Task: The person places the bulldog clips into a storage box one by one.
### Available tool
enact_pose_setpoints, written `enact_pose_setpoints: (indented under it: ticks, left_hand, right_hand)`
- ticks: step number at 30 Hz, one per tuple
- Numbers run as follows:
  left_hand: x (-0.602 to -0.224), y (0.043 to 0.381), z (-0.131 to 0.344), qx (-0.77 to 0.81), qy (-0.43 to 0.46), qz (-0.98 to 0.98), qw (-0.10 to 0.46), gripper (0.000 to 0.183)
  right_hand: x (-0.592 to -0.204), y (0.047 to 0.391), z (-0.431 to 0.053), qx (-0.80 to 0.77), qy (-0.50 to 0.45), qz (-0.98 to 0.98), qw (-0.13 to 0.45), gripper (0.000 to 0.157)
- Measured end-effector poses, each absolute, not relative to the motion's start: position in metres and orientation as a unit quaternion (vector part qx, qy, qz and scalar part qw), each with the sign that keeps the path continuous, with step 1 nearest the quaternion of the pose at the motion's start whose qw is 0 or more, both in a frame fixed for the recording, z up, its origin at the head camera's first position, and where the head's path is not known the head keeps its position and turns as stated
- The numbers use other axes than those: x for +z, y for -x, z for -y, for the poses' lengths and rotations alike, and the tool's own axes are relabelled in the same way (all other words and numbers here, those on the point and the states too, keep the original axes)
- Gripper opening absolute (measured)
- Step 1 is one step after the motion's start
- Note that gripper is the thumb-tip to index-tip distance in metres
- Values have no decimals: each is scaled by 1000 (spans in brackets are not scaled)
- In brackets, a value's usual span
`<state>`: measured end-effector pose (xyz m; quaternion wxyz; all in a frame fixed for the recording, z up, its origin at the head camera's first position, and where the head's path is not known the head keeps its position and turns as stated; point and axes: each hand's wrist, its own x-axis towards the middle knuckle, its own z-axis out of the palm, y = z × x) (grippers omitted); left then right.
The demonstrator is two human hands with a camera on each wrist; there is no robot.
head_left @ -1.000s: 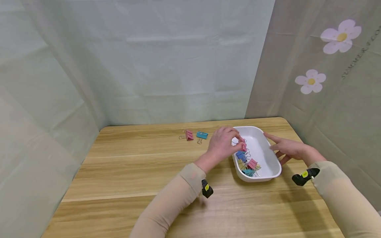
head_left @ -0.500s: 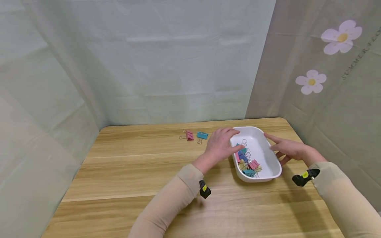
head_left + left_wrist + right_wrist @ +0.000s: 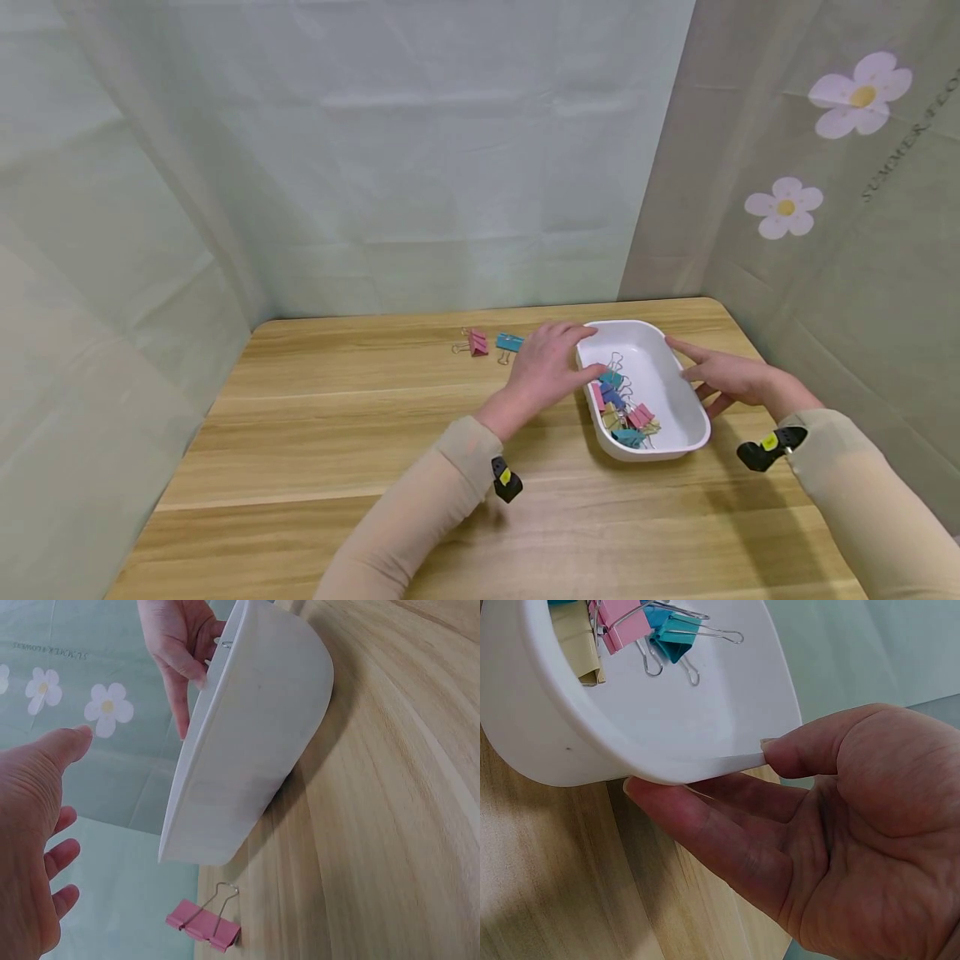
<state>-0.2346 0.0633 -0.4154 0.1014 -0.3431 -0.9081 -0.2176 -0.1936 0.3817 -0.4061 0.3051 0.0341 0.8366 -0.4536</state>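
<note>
The left arm reaches forward and to the right from the near edge, and its hand, the left hand (image 3: pixel 543 362), hangs just beside the left rim of the box with the thumb and fingers spread apart and nothing between them. The right arm comes in from the near right, its hand, the right hand (image 3: pixel 727 377), turned inward at the far side of the box; the right wrist view shows the rim pinched there, thumb over the edge and fingers against the outside of the wall. Both arms wear beige sleeves (image 3: pixel 420 517), each with a black wrist device (the one on the left arm (image 3: pixel 507 481) has a yellow patch).

The white box (image 3: pixel 675 400) stands on the wooden bench (image 3: pixel 322 442), toward its right side. Inside, colourful paper clips lie in a loose heap along the left wall and near end: a teal clip (image 3: pixel 611 378) farthest back, a blue clip (image 3: pixel 613 397) just in front of it, a pink clip (image 3: pixel 597 397) against the wall, then yellow, pink and teal ones nearer. The floor of the box shows white to their right.

Outside the box, on the bench, a lone pink clip (image 3: pixel 477 342) lies left of a teal one (image 3: pixel 509 342), which the left hand partly covers
</note>
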Motion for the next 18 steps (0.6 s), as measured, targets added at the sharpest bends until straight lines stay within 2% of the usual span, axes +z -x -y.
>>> enact_pose_setpoints:
  ticks: [18]
  left_hand:
    - [-406,239,-33,-244,342,898,133,62]
  right_hand:
    - [-407,193,-380,-455,-42,-837,300,82]
